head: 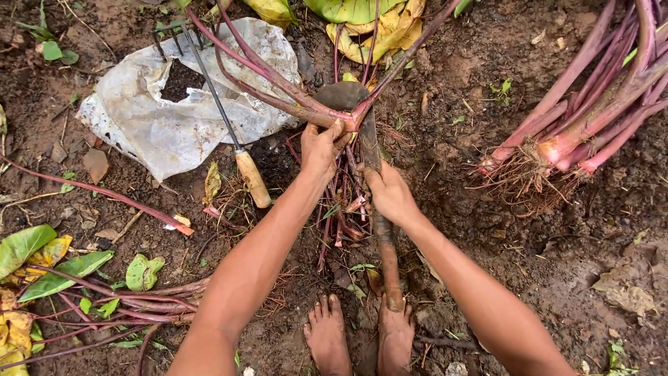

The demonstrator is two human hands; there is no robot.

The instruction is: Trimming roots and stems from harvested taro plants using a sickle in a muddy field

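Observation:
My left hand [322, 148] grips the base of a red-stemmed plant [278, 87] and presses it against a long dark blade [367, 139]. The blade's rounded tip [339, 95] points away from me. Its wooden handle [387, 261] runs back to my bare right foot [395, 334], which rests on its end. My right hand [390, 193] is closed around the blade's lower part, just above the handle. Cut red stem pieces and roots [341, 209] lie in a heap under both hands. My left foot [327, 334] stands beside the right.
A hand fork with a wooden handle [252, 179] lies across a crumpled white plastic sheet [167, 118]. A bundle of red-stemmed plants with roots [577, 132] lies at the right. Cut stems and green and yellow leaves [76, 278] lie on the soil at the left.

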